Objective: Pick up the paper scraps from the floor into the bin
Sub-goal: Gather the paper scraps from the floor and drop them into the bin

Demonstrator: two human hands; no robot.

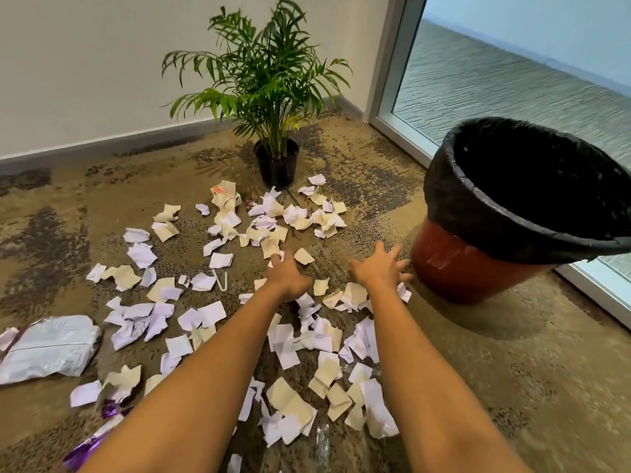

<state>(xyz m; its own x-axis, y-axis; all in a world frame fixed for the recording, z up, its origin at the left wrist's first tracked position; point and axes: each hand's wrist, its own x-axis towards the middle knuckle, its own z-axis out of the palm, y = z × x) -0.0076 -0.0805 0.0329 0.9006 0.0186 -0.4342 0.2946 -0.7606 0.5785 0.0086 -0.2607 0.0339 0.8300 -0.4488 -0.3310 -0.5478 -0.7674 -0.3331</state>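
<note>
1. Head view, containers: a red bin [454, 268] lined with a black bag [532, 186] stands at the right of the frame on the carpet [478, 353], beside the glass door [512, 80]. Its dark inside shows nothing that can be made out. A black pot [277, 165] at upper centre holds a green palm plant [263, 73].
2. Writing: one crumpled scrap [218, 191] near the pot carries an orange-red printed patch, too small to read. A silver-grey mailer bag [47, 346] lies at the left edge, and a purple wrapper [88, 445] at lower left; no lettering is legible on either.
3. Hands: both bare forearms stretch forward from the bottom of the frame. The left hand [285, 273] reaches palm down over the litter at centre, fingers slightly bent, their tips at a pale scrap; whether it holds anything cannot be told. The right hand [380, 268] has its fingers spread wide, tips close to the bin's red wall, holding nothing.
4. The paper scraps [211, 312], white and cream, lie scattered over the carpet from the pot down to the bottom edge, under and around both arms.
</note>
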